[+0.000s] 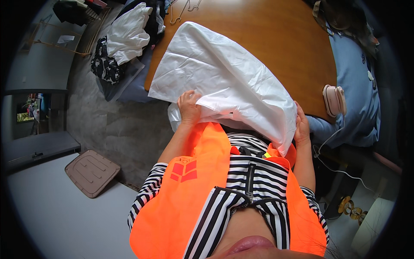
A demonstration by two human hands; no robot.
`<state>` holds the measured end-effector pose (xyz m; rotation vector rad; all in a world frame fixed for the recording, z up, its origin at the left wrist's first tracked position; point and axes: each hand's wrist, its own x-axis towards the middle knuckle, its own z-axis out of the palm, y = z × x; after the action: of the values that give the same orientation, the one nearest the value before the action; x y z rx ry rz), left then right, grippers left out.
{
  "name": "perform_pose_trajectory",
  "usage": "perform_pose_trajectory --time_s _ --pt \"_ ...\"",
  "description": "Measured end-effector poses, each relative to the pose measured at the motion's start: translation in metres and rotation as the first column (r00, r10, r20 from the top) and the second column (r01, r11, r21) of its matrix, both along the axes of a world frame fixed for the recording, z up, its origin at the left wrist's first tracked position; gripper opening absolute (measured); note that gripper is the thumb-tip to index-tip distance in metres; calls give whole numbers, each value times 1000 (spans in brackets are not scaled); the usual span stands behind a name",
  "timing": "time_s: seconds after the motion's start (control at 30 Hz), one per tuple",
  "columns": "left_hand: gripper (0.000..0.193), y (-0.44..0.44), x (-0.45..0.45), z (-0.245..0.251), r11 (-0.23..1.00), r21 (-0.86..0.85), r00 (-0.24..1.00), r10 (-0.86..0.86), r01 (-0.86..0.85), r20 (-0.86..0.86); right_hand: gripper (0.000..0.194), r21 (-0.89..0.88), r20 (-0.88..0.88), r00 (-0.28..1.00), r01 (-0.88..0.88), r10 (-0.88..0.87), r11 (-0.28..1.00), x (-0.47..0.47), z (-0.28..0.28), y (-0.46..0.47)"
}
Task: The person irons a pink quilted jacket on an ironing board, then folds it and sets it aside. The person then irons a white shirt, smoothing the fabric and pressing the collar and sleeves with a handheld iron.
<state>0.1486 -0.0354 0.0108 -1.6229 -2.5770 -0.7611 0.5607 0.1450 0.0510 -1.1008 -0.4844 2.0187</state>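
A wide piece of thin, slightly shiny white fabric spreads over the near part of a brown wooden tabletop. Its near edge is bunched and hangs in front of my body. My left hand grips this edge, fingers curled over the top. At the opposite side, my right hand holds the fabric's border, with part of the fingers hidden behind it. Creases run across the cloth between both hands. Whether it is a garment or a cover, I cannot tell.
A pink handheld garment steamer with a white cord stands at the table's right edge, beside blue cloth. Piled clothes lie left, hangers at the far edge. A brown plastic lid rests on a white surface.
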Motion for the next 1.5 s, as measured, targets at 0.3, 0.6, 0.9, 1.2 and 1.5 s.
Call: perform_pose_trajectory --time_s 0.3,0.6,0.9,1.2,1.5 --pt "27 10 -27 13 967 250 960 -26 -46 278 42 -37 385 737 -590 556 807 25 6 -44" --pt "28 27 -33 46 933 360 964 -109 15 243 17 196 827 458 -779 325 596 26 64 119" --pt "20 64 41 89 871 421 905 -368 254 214 43 559 -362 326 -674 -873 -483 -141 327 241" --pt "27 117 93 83 888 373 689 -447 268 571 29 592 805 553 -775 -216 221 -137 98 -13" --pt "37 146 150 84 809 298 259 -473 507 842 59 110 559 655 -667 509 737 -120 13 -58"
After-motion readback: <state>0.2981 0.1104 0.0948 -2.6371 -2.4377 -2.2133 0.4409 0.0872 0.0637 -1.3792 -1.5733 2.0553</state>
